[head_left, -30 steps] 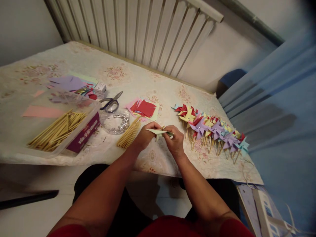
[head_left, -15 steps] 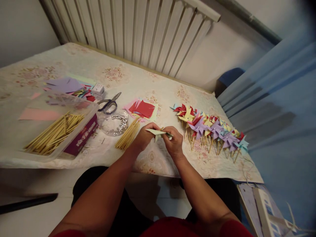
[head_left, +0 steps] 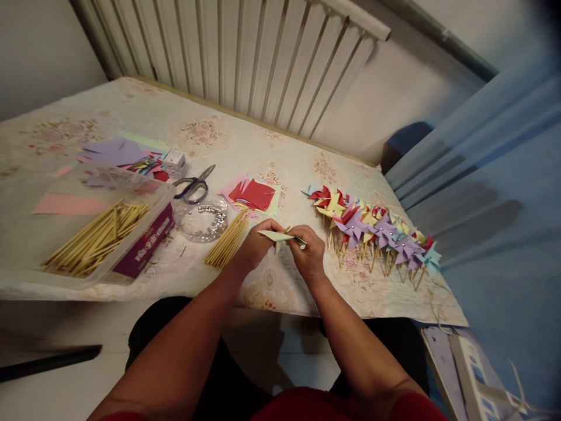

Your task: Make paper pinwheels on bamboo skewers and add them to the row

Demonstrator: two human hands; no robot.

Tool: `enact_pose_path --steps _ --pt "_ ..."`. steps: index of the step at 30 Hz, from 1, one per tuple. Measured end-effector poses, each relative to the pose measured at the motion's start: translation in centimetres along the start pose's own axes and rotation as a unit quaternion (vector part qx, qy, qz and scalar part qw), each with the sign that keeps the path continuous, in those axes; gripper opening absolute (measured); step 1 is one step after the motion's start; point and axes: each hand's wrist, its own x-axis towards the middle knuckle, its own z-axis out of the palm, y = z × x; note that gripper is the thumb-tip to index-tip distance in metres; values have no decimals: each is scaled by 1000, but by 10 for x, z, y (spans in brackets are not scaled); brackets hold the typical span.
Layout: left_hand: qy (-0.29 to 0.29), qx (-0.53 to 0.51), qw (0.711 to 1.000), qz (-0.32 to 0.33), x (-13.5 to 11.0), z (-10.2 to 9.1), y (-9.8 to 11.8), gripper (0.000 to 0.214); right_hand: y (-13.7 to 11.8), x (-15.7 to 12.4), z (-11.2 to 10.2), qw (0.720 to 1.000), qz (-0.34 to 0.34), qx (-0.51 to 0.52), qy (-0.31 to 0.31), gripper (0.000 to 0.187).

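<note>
Pale green paper, folded like a pinwheel [head_left: 280,237], is held above the table's front by both hands. My left hand [head_left: 259,241] is closed on its left side, and my right hand [head_left: 309,251] pinches its right side. The tip of a stick [head_left: 287,230] shows just behind the paper; most of it is hidden. Left of my left hand lies a bundle of thin wooden sticks [head_left: 225,241]. Beyond the hands is a stack of cut paper squares [head_left: 258,195], red on top. Several finished pinwheels [head_left: 353,227] lie in a row to the right.
A clear plastic box [head_left: 105,278] of wooden sticks stands at the left. Near it are a round clear dish [head_left: 202,221] of small shiny pieces, scissors [head_left: 193,185] and paper scraps [head_left: 116,153]. A radiator [head_left: 245,58] runs behind the table; a blue curtain [head_left: 495,175] hangs at right.
</note>
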Motion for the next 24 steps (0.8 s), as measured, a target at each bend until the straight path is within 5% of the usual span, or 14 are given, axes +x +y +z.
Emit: enact_pose_path --steps 24 --pt "7 -3 1000 -7 0 0 0 15 3 -2 2 1000 16 8 -9 12"
